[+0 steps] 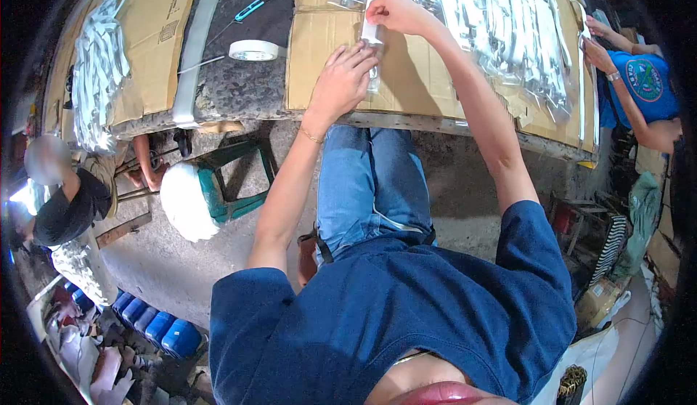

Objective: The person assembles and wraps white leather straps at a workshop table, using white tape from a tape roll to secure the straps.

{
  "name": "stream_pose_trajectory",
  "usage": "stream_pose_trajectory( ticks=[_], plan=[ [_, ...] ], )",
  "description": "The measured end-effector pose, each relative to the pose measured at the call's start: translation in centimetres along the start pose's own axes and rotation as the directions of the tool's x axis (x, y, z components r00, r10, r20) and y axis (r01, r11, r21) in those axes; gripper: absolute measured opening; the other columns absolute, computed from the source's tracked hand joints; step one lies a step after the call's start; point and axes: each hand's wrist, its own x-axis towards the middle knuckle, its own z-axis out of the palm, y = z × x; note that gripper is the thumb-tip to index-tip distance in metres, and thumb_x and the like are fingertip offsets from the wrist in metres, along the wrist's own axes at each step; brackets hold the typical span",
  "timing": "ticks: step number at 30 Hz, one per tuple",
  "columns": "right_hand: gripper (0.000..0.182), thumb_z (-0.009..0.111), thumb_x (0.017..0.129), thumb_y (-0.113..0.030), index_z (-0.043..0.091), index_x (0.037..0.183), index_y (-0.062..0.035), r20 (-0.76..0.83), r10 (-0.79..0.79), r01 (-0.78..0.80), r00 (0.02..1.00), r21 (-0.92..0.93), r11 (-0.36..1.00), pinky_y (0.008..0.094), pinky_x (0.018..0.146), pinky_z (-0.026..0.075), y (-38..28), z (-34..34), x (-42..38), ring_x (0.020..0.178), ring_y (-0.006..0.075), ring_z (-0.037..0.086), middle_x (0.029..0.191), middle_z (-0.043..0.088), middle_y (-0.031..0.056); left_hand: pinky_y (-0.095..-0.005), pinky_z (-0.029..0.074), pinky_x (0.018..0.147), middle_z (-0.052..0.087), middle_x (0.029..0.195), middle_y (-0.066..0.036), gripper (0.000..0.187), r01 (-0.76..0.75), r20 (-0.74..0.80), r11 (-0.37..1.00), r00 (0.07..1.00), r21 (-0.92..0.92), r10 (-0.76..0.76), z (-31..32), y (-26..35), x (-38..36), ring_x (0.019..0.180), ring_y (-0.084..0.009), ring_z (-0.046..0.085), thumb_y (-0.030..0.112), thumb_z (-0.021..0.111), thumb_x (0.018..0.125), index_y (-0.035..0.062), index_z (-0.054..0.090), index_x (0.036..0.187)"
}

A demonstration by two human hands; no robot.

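A narrow white strip (pixel 371 33) lies lengthwise on the cardboard-covered table in front of me, with a clear plastic sleeve (pixel 374 79) at its near end. My left hand (pixel 344 79) holds the strip's near end, fingers bent against it and the palm over the cardboard. Farther up, my right hand (pixel 401 14) is closed in a pinch at the strip's right edge. What lies between those fingertips is too small to make out. Just right of my hands spreads a large heap of clear-wrapped strips (pixel 501 34).
A tape roll (pixel 254 50) and a blue cutter (pixel 249 10) lie left on dark cloth. Another strip pile (pixel 102 71) covers the far left. A co-worker in blue (pixel 642 78) works at the right edge; another person (pixel 69 201) sits left near a white-topped stool (pixel 190 200).
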Motion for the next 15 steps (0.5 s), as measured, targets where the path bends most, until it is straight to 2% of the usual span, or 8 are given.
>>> stream_pose_trajectory(
  ticks=[3,5,6,7,9,10,12,15],
  plan=[
    [0.017,0.066,0.082,-0.011,0.069,0.097,-0.0022,-0.047,0.016,-0.016,0.999,-0.012,1.000,0.0350,0.072,0.053,-0.1,0.8,-0.3,0.077,0.0247,0.068,0.084,0.071,0.0137,-0.0452,0.034,0.108,0.061,0.124,-0.009,0.026,-0.004,0.003,1.000,1.000,0.009,0.004,0.0,0.0,0.0,0.127,-0.0260,0.049,0.008,0.053,0.088,0.0074,0.065,0.111],
    [0.017,0.067,0.080,-0.011,0.068,0.094,-0.0008,-0.150,0.018,-0.034,0.989,-0.107,0.994,0.0376,0.071,0.053,-0.6,1.5,-0.8,0.073,0.0293,0.067,0.080,0.070,0.0159,-0.0450,0.033,0.108,0.061,0.124,-0.008,0.028,-0.004,0.002,1.000,1.000,0.013,0.004,0.1,-0.1,0.0,0.127,-0.0251,0.049,0.009,0.053,0.086,0.0073,0.064,0.112],
    [0.017,0.068,0.078,-0.013,0.068,0.091,-0.0013,-0.229,0.007,-0.039,0.973,-0.136,0.990,0.0387,0.073,0.052,-1.0,1.8,-1.2,0.079,0.0317,0.066,0.084,0.069,0.0157,-0.0448,0.033,0.108,0.060,0.124,-0.006,0.030,-0.002,0.001,1.000,1.000,0.015,0.002,0.2,-0.2,0.0,0.127,-0.0243,0.048,0.009,0.052,0.085,0.0072,0.063,0.113],
    [0.017,0.068,0.078,-0.013,0.068,0.091,-0.0013,-0.232,0.004,-0.037,0.973,-0.138,0.990,0.0387,0.073,0.052,-1.5,2.0,-1.5,0.079,0.0317,0.066,0.084,0.069,0.0157,-0.0448,0.033,0.108,0.060,0.124,-0.006,0.030,-0.004,-0.002,1.000,1.000,0.018,0.004,0.2,-0.2,0.0,0.127,-0.0243,0.048,0.009,0.052,0.085,0.0072,0.063,0.113],
    [0.015,0.067,0.079,-0.014,0.068,0.089,-0.0035,-0.526,-0.044,-0.058,0.849,-0.175,0.983,0.0389,0.075,0.051,-2.0,2.2,-1.7,0.086,0.0316,0.063,0.088,0.066,0.0141,-0.0449,0.033,0.108,0.061,0.123,-0.007,0.031,-0.005,0.001,1.000,1.000,0.012,0.005,0.3,-0.2,-0.1,0.126,-0.0246,0.049,0.009,0.052,0.084,0.0070,0.063,0.113],
    [0.015,0.067,0.079,-0.014,0.068,0.089,-0.0035,-0.530,-0.045,-0.058,0.847,-0.177,0.983,0.0389,0.075,0.051,-1.8,2.1,-1.7,0.086,0.0316,0.063,0.088,0.066,0.0141,-0.0449,0.033,0.108,0.061,0.123,-0.007,0.031,-0.010,-0.001,1.000,1.000,0.014,0.010,0.4,-0.3,-0.2,0.126,-0.0246,0.049,0.009,0.052,0.084,0.0070,0.063,0.113],
    [0.017,0.060,0.083,-0.013,0.069,0.095,-0.0067,-0.224,-0.080,0.017,0.971,-0.271,0.962,0.0402,0.083,0.049,-1.2,2.1,-2.0,0.094,0.0324,0.061,0.097,0.064,0.0122,-0.0448,0.033,0.108,0.061,0.123,-0.008,0.032,-0.008,0.000,1.000,1.000,0.027,0.008,0.4,-0.3,-0.1,0.126,-0.0248,0.049,0.009,0.053,0.084,0.0070,0.063,0.114],
    [0.013,0.060,0.083,-0.011,0.068,0.090,-0.0026,-0.343,-0.205,0.116,0.917,-0.263,0.958,0.0405,0.079,0.050,-1.0,3.5,-2.4,0.089,0.0320,0.061,0.089,0.063,0.0122,-0.0443,0.033,0.109,0.061,0.124,-0.009,0.027,0.014,0.001,1.000,1.000,0.023,-0.014,0.1,0.0,0.0,0.126,-0.0262,0.050,0.008,0.053,0.088,0.0078,0.064,0.112]
  ],
)
